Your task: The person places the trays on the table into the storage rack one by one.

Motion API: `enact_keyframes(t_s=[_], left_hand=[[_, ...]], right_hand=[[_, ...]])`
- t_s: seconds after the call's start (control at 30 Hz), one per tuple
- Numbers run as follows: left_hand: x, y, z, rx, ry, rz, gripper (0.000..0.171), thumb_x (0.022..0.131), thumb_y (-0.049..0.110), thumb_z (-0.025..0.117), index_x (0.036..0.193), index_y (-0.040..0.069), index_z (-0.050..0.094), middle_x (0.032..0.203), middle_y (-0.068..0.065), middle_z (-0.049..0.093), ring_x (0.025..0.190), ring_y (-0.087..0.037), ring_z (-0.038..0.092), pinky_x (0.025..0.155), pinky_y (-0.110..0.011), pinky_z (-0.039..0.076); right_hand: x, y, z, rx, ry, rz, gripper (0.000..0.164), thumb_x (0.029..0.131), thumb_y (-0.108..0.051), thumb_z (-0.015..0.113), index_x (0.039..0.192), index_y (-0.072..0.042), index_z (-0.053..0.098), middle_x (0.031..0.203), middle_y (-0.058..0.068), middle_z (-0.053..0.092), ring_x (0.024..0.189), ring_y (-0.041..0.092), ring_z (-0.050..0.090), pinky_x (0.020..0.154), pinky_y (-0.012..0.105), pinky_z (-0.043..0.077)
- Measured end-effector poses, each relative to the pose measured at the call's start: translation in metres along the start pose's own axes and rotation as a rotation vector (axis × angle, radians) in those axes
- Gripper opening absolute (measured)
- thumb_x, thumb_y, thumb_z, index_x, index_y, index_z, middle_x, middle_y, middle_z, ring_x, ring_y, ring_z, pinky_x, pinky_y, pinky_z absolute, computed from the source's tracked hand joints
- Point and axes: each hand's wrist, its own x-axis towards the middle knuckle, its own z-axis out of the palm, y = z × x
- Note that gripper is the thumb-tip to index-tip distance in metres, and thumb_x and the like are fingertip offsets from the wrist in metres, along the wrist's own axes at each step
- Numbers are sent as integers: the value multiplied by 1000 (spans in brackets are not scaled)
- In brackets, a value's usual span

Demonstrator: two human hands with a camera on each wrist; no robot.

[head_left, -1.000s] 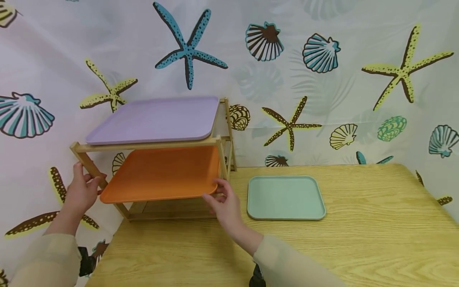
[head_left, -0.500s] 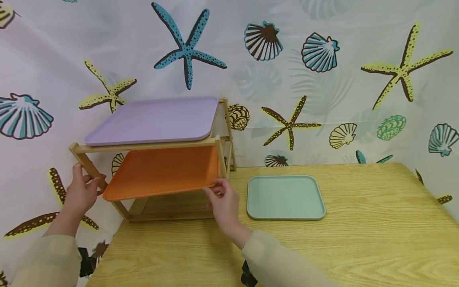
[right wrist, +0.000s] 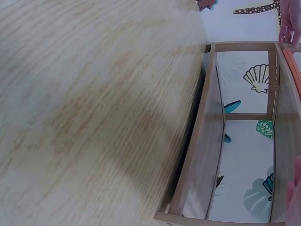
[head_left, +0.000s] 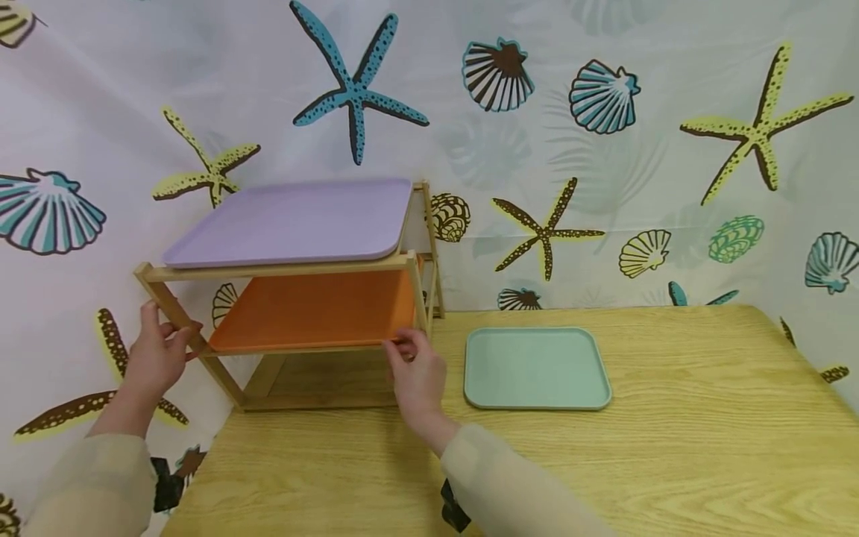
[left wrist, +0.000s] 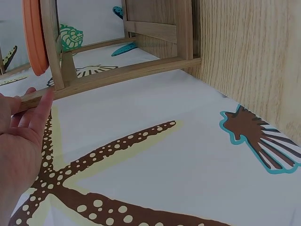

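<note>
A wooden rack (head_left: 228, 379) stands at the left of the table. My left hand (head_left: 157, 350) grips its front left post, thumb on one side and fingers on the other; the left wrist view shows the fingers (left wrist: 40, 113) against that wood. On the middle shelf lies an orange tray (head_left: 315, 309), its front edge along the shelf's front rail. My right hand (head_left: 417, 373) pinches the tray's front right corner, close beside the right post. In the right wrist view only a bit of that hand shows at the right edge. A lilac tray (head_left: 295, 224) rests on the top shelf.
To the right of the rack a mint green tray (head_left: 537, 369) lies flat on the wood-grain table (head_left: 671, 462). The rack's bottom shelf (head_left: 329, 377) is under the orange tray. A patterned cloth (head_left: 537, 149) hangs close behind and at the left.
The orange tray has slid back into the rack, and its raised, tilted front edge is now level with the rail. My right hand has followed it; my left hand keeps its place.
</note>
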Motion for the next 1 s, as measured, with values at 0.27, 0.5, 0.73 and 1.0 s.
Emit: enact_keyframes(t_s=[0.27, 0.5, 0.73, 1.0], left_hand=[[1, -3, -1, -39, -33, -4, 44, 106, 14, 29, 140, 6, 3, 130, -42, 43, 115, -53, 51, 71, -32, 57], [1, 1, -2, -9, -22, 0, 42, 106, 15, 30, 139, 5, 5, 130, -43, 43, 114, -51, 53, 75, -43, 55], [-1, 4, -4, 63, -12, 1, 44, 106, 18, 29, 140, 3, 5, 132, -43, 41, 116, -56, 47, 86, -64, 43], [-4, 6, 1, 84, 18, 12, 42, 106, 16, 30, 139, 3, 8, 130, -41, 44, 115, -56, 49, 84, -63, 45]], right_hand=[[0, -8, -7, 79, -73, 7, 27, 88, -12, 73, 112, -2, 65, 82, 7, 71, 48, 12, 59, 49, 26, 52], [2, -17, -62, 183, -306, 33, 32, 91, -9, 69, 120, -2, 61, 90, 18, 70, 62, 35, 65, 62, 41, 57], [21, -7, -144, 72, -396, -35, 37, 91, -5, 68, 125, -4, 56, 93, 17, 68, 64, 22, 66, 60, 28, 52], [38, 13, -233, -76, -404, -57, 46, 90, 1, 66, 133, -1, 48, 100, 20, 63, 73, 18, 67, 60, 30, 53]])
